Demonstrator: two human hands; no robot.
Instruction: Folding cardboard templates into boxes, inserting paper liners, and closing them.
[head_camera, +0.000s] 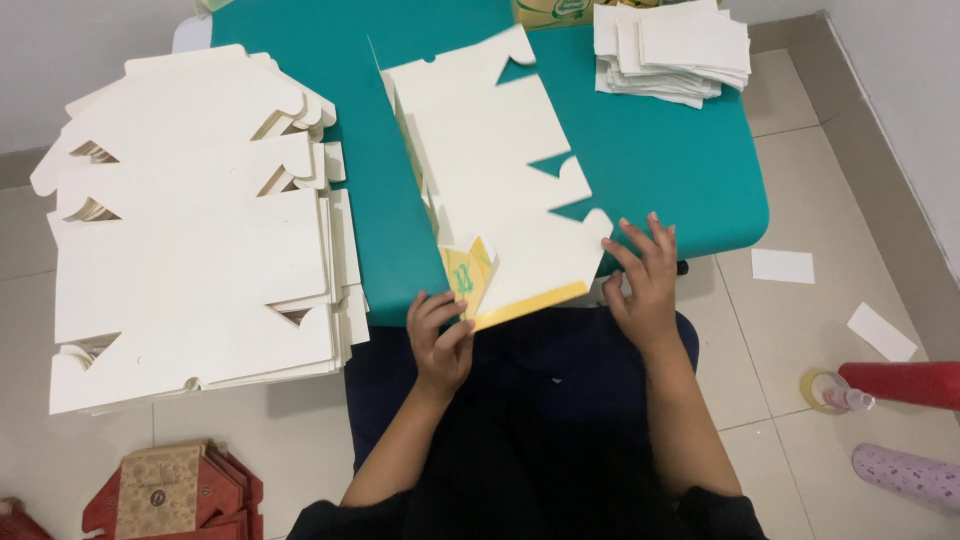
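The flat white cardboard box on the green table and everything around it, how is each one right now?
Flat white die-cut cardboard box blank: unfolded, yellow edge folded up.
Left hand: pinching the blank's near edge.
Right hand: fingers spread, pressing the blank's corner.
Big stack of white blanks: flat, piled.
Small white paper slips: stacked.
Teal table: holding them.

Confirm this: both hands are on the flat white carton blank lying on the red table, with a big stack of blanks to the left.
Not quite: the table is teal, not red, as the head view shows. The left hand and right hand are on the carton blank, with the stack of blanks to the left.
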